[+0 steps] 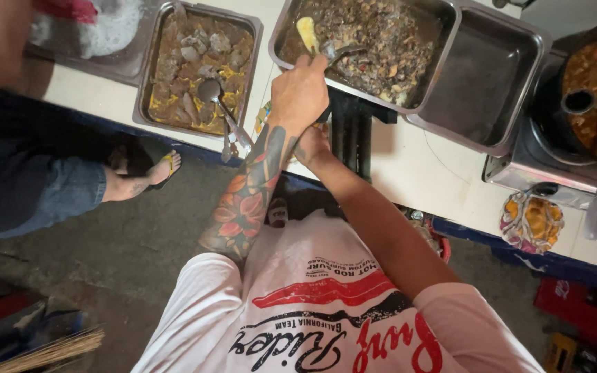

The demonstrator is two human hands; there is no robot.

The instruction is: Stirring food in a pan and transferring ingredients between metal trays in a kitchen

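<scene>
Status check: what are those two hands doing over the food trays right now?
Left hand grips serving spoon in tray of dark chopped meat. Right hand below tray edge, grip unclear. Nothing blocking; empty steel tray alongside.

The left hand [300, 88] closes around a spoon [336, 52] dipped into the steel tray [443, 52] of dark stew; the right hand [312, 146] sits lower, mostly hidden.
</scene>
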